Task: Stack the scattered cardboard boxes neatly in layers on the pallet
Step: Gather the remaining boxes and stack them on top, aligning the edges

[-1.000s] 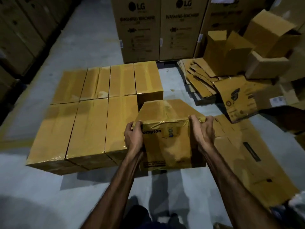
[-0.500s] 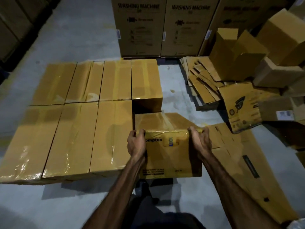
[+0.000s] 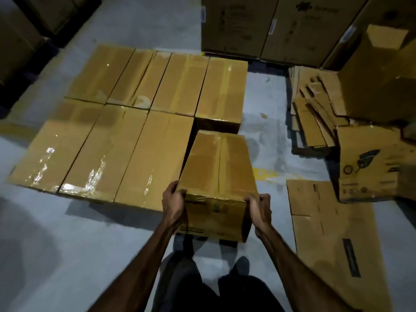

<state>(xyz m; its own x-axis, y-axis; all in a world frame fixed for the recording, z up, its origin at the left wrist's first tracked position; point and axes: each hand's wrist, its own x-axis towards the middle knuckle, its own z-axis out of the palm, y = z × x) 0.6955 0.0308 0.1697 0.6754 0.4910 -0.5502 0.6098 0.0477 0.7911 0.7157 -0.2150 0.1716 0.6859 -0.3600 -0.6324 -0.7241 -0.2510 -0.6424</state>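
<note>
The concrete floor (image 3: 56,255) carries all items in view. Tall printed cartons (image 3: 258,25) stand at the far edge. A layer of taped cardboard boxes (image 3: 139,122) lies ahead on the left, in two rows: four boxes in the far row, three in the near row. The boxes in each row touch side to side. The pallet beneath them is not visible. At the right, a flattened carton (image 3: 333,239) lies on the floor, with a pile of flattened cardboard (image 3: 315,113) and loose open cartons (image 3: 378,163) beyond it.

The held box (image 3: 218,167) sits at the right end of the near row, just beside the third box, with its far end near the fourth far-row box. Whether it rests on anything cannot be determined. The left hand (image 3: 174,204) grips its near left corner. The right hand (image 3: 258,209) grips its near right corner. The fingers of both hands curl over the top edge.
</note>
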